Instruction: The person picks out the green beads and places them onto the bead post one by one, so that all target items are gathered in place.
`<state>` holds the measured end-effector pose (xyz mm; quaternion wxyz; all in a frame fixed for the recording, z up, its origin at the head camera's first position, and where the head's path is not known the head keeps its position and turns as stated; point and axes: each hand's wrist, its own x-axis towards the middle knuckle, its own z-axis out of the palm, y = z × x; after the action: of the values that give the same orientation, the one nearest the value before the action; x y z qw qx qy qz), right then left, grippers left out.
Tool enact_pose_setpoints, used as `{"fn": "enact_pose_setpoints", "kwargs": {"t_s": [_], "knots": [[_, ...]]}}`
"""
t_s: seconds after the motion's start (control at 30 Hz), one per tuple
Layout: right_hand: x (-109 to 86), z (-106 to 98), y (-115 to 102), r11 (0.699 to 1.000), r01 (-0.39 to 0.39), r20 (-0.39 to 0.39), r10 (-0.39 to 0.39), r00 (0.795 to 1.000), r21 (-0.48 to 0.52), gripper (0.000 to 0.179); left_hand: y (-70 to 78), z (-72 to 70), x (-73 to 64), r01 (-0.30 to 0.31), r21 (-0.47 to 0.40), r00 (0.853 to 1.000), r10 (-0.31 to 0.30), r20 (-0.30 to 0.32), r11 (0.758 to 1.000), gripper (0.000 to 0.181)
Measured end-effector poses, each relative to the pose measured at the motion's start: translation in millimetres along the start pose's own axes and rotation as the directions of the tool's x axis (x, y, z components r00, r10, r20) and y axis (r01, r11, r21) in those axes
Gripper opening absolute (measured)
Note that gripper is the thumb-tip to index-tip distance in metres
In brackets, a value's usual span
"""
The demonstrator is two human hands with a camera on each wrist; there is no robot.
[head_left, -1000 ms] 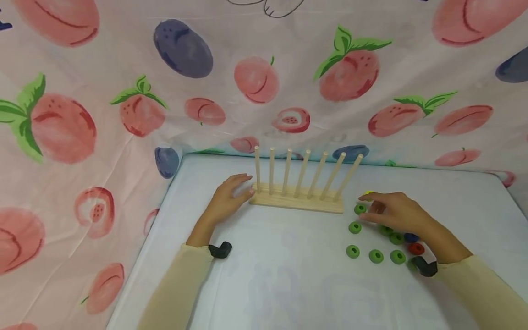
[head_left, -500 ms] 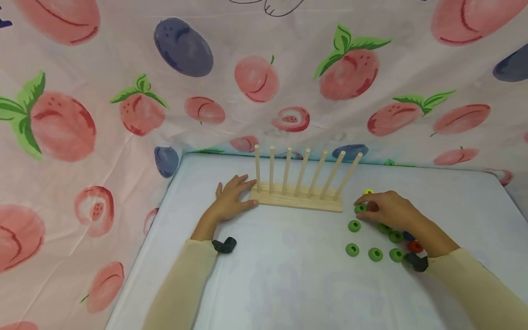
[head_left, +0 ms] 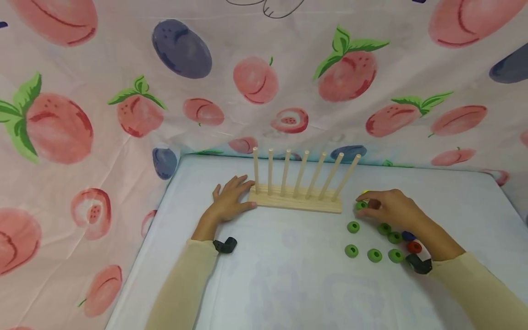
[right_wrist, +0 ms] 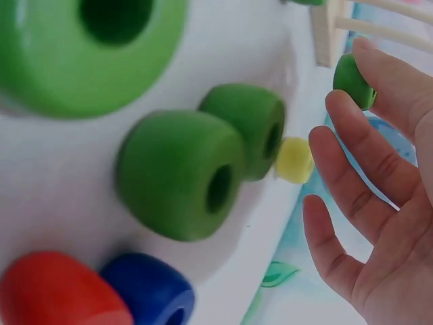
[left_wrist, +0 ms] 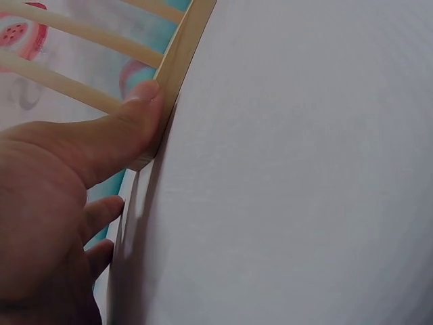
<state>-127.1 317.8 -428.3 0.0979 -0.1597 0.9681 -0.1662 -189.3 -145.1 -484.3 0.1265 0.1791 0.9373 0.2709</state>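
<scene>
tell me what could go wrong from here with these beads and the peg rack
The right hand pinches the green bead near its fingertips, so it could slip and perhaps roll. Its wrist is close to the red bead and blue bead, which it might knock when moving. The left hand touches only the left end of the peg rack, so a push at the other end might twist it.

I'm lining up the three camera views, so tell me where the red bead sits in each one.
Head: the red bead, right of centre, just below the blue bead.
Left wrist: not in it.
Right wrist: the red bead, bottom left corner, beside the blue bead.
Shared landmark: the wooden peg rack, partly visible in both wrist views.
</scene>
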Motion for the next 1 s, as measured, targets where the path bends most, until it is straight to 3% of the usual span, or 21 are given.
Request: {"fn": "enact_pose_setpoints", "kwargs": {"t_s": [0.27, 0.47, 0.6, 0.73, 1.0], "knots": [[-1.3, -16.9, -10.6, 0.997, 0.075, -0.087, -0.074, 0.993, 0.008, 0.035, -2.6, -1.7, -2.6, -0.012, -0.015, 1.000, 0.012, 0.023, 1.000, 0.076], [-2.3, -40.0, -22.7, 0.993, 0.116, -0.196, -0.111, 0.974, 0.016, 0.028, -4.0, -0.7, -2.9, -0.028, -0.025, 1.000, 0.029, 0.011, 0.999, 0.075], [-4.4, -55.0, -33.9, 0.995, 0.073, -0.250, -0.053, 0.967, 0.070, 0.030, -4.1, -0.2, -3.4, -0.032, -0.032, 0.999, 0.032, 0.007, 0.999, 0.075], [-8.2, -69.5, -45.2, 0.985, -0.013, -0.287, 0.062, 0.956, 0.171, 0.035, -4.3, 1.2, -3.2, -0.034, -0.039, 0.999, 0.034, 0.011, 0.999, 0.075], [-7.6, -84.1, -66.1, 0.935, -0.045, -0.358, 0.179, 0.916, 0.353, 0.038, -4.8, 1.1, -2.9, -0.032, -0.038, 0.999, 0.032, 0.007, 0.999, 0.074]]}}
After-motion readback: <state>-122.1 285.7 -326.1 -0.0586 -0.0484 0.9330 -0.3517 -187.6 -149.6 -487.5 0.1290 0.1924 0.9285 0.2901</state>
